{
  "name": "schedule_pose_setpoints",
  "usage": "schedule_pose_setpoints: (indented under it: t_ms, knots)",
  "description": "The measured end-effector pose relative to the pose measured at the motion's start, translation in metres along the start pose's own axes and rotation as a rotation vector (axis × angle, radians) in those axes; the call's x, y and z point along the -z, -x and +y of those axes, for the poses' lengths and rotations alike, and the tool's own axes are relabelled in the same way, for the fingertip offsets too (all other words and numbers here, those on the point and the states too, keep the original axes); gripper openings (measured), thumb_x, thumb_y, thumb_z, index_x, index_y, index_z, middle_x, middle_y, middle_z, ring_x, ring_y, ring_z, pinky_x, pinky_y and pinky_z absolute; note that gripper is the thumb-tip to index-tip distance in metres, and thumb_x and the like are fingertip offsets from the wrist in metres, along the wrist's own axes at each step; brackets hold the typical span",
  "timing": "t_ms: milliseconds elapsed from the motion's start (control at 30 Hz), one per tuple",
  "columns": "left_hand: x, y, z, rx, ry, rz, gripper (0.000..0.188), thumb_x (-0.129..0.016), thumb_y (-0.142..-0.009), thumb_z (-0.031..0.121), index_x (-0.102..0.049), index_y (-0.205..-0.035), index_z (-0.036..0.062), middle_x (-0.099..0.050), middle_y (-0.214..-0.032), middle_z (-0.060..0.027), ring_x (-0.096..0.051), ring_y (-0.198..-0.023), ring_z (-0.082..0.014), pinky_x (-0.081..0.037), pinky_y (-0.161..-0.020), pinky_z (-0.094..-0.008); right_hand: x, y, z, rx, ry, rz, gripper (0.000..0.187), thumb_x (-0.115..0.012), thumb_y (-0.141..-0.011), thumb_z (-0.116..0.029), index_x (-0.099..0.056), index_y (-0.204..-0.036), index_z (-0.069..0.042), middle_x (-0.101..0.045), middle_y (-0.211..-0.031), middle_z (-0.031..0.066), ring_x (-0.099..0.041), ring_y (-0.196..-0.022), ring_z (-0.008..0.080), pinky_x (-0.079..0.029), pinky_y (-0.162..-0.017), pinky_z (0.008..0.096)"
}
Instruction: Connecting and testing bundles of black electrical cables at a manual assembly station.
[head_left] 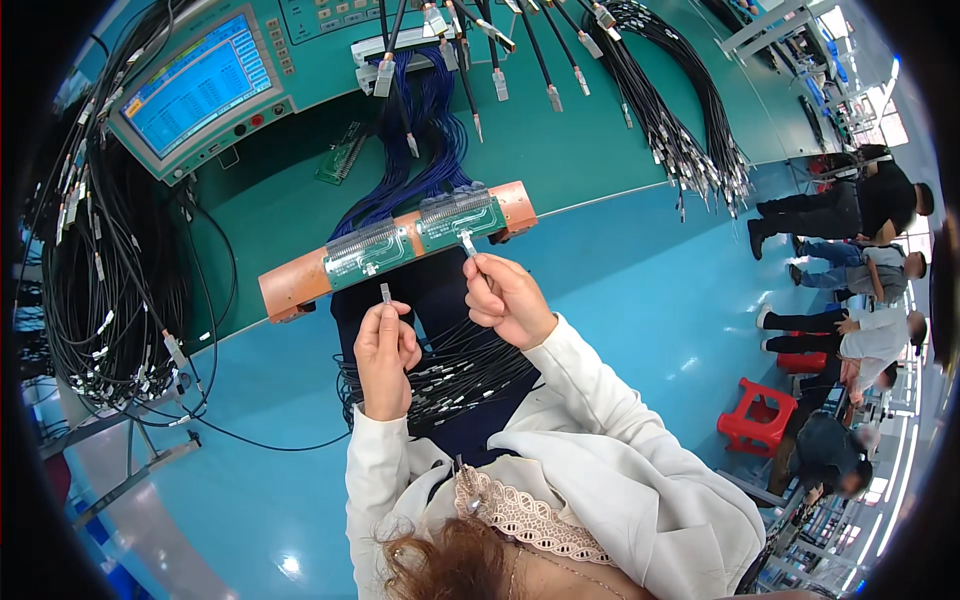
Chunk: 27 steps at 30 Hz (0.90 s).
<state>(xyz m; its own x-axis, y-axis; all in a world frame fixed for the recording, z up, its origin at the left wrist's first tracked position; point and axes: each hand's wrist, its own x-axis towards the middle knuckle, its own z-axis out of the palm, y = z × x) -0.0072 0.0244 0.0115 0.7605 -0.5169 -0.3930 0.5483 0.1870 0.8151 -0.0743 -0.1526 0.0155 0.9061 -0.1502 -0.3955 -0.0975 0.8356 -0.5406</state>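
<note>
Before me a copper-coloured bar (pixel 290 283) carries two green circuit boards, a left board (pixel 372 252) and a right board (pixel 455 222). My left hand (pixel 388 345) pinches a small cable connector (pixel 386 293) just short of the left board's front edge. My right hand (pixel 505 298) pinches another cable connector (pixel 468 243), whose tip meets the small white socket of the right board; how deep it sits I cannot tell. A thick bundle of blue wires (pixel 425 130) runs from the boards' back edges to the tester. Many black cables (pixel 450 385) lie across my lap.
A tester with a lit screen (pixel 195 90) stands at the back left of the green table (pixel 560 165). Black cable bundles hang at the left (pixel 100 290) and lie at the right (pixel 690 110). A loose circuit board (pixel 340 152) is behind the bar. Red stools (pixel 757 415) and several people are off right.
</note>
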Motion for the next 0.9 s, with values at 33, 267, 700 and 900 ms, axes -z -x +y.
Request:
schedule_pose_setpoints:
  t_ms: [33, 267, 700, 900]
  knots:
    - [0.000, -0.001, -0.001, 0.007, 0.015, -0.004, 0.019, -0.042, -0.099, 0.020, -0.053, -0.096, 0.0053, -0.042, -0.059, 0.0020, -0.027, -0.045, -0.0027, -0.024, -0.041, -0.0190, 0.002, -0.001, 0.001, -0.001, 0.000, 0.001, 0.022, -0.035, -0.098, -0.019, -0.049, -0.087, -0.005, -0.032, -0.047, -0.0028, -0.024, -0.040, 0.0057, -0.020, -0.037, 0.0211]
    - [0.005, -0.002, -0.003, -0.036, 0.054, 0.031, 0.019, -0.042, -0.099, 0.020, -0.052, -0.096, 0.0048, -0.046, -0.061, 0.0001, -0.027, -0.044, -0.0028, -0.025, -0.040, -0.0189, 0.000, -0.009, 0.012, 0.012, -0.143, -0.077, 0.024, -0.034, -0.100, -0.021, -0.049, -0.090, -0.007, -0.031, -0.048, -0.0036, -0.024, -0.041, 0.0058, -0.021, -0.038, 0.0204]
    - [-0.001, -0.009, 0.000, -0.084, 0.077, 0.033, 0.019, -0.040, -0.099, 0.018, -0.051, -0.099, 0.0025, -0.055, -0.065, -0.0059, -0.029, -0.042, -0.0034, -0.026, -0.040, -0.0192, -0.010, -0.006, 0.008, 0.099, 0.202, 0.066, 0.025, -0.036, -0.100, -0.024, -0.047, -0.090, -0.004, -0.036, -0.050, -0.0001, -0.024, -0.041, 0.0060, -0.021, -0.036, 0.0209]
    - [0.000, -0.010, 0.001, -0.084, 0.101, 0.003, 0.020, -0.038, -0.099, 0.018, -0.051, -0.099, 0.0022, -0.056, -0.066, -0.0067, -0.029, -0.041, -0.0032, -0.027, -0.040, -0.0193, -0.010, -0.007, 0.008, 0.093, 0.192, 0.067, 0.025, -0.036, -0.100, -0.024, -0.047, -0.090, -0.004, -0.036, -0.050, 0.0000, -0.024, -0.041, 0.0060, -0.021, -0.036, 0.0208]
